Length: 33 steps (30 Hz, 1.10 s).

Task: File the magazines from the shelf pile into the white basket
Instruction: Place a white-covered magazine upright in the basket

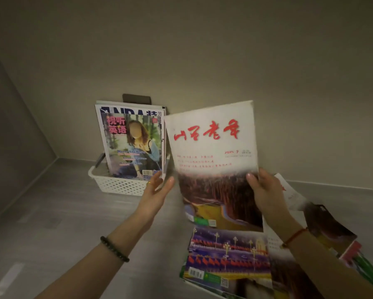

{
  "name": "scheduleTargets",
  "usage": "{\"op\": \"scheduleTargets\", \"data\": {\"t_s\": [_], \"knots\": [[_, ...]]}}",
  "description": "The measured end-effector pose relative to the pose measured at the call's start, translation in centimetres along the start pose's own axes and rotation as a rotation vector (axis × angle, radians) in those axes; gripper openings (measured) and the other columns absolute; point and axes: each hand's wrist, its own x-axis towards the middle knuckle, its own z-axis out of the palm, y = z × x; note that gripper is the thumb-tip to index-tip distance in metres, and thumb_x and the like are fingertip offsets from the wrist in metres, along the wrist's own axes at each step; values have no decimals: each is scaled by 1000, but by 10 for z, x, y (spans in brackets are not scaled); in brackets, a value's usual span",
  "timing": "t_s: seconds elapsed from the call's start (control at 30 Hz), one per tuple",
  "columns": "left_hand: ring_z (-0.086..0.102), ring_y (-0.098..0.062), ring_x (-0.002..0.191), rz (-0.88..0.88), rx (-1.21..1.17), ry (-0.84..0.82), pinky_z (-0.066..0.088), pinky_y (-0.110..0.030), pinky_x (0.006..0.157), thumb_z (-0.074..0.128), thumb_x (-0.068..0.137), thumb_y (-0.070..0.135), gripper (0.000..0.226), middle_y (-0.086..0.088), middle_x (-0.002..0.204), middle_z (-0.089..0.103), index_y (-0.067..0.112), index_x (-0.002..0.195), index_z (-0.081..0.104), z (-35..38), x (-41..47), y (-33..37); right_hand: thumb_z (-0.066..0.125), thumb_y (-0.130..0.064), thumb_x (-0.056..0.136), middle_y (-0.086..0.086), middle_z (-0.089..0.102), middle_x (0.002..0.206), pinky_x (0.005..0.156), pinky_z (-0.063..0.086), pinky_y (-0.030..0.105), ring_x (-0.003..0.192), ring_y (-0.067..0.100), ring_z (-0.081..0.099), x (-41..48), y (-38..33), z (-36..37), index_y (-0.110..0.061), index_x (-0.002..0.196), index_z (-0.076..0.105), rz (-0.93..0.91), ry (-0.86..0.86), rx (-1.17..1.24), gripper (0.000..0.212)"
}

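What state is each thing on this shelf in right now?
White basket: holds magazines standing upright.
Front basket magazine: upright, cover facing out.
White magazine with red title: lifted off the pile.
Right hand: grip on its right edge.
Left hand: open beside it.
Shelf pile: lying flat, fanned.

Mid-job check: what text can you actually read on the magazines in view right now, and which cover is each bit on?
"山西老年", red brush title: held magazine, gripped by the right hand.
"2025 7": same cover; the red lines below are blurred.
"视听英语", "Never Say Never": front magazine in the white basket.
"NBA": magazine behind it, partly hidden.
Shelf pile: barcodes only, unreadable.
The left hand covers no text.
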Motion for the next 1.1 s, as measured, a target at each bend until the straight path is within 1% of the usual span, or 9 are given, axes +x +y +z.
{"op": "scheduleTargets", "data": {"t_s": [0.13,0.23,0.37,0.43,0.7,0.83,0.93,1.03,1.1], "knots": [[52,-24,116,32,-88,-48,42,-43,101,46,91,24,34,-8,126,55,17,125,49,-26,7,15,49,-7,90,-3,66,85,82,48,32,82,12,62,8,-34,30,-26,78,61,68,-66,332,26],[56,-29,113,84,-74,77,46,-46,98,54,88,14,31,-13,117,62,9,119,56,-61,22,33,50,-8,89,0,67,83,77,49,29,79,13,63,20,-57,62,-22,79,62,41,-54,291,21],[60,-27,100,147,44,177,53,-39,80,57,86,10,23,-13,104,64,7,108,61,-109,49,65,60,-6,83,7,66,75,57,46,17,50,-4,57,50,-86,109,-1,83,68,-22,4,154,9],[59,-22,94,191,64,241,50,-34,82,58,86,10,24,-9,99,63,5,109,60,-131,66,85,66,-5,78,7,65,76,59,47,11,55,1,59,70,-100,134,2,88,70,-18,29,141,12],[59,-23,92,178,171,294,50,-37,82,53,89,14,21,-11,98,63,2,104,61,-192,152,108,67,-7,78,20,72,85,80,55,45,74,25,64,128,-103,226,1,86,70,99,12,44,11],[61,-37,103,105,175,283,51,-49,90,57,86,7,26,-23,111,63,-6,108,60,-202,187,80,66,-8,78,14,71,72,63,52,26,58,16,60,131,-72,253,-3,77,71,141,7,-70,7],[61,-38,103,40,203,297,51,-44,88,62,82,7,24,-23,110,64,-6,103,61,-201,203,47,67,-7,77,6,62,56,46,39,7,45,-1,50,123,-45,267,-1,70,70,174,-24,-166,10],[60,-34,103,22,327,356,49,-38,81,67,78,10,30,-18,112,63,0,105,58,-199,212,25,63,-7,79,10,67,73,60,44,19,64,19,60,120,-25,272,-2,79,69,245,13,-192,8],[55,-32,111,49,327,361,48,-37,90,69,76,9,45,-17,124,53,4,116,47,-198,218,19,65,-11,79,5,62,84,63,44,21,71,18,57,123,-20,272,-6,97,63,279,78,-148,19]]}}
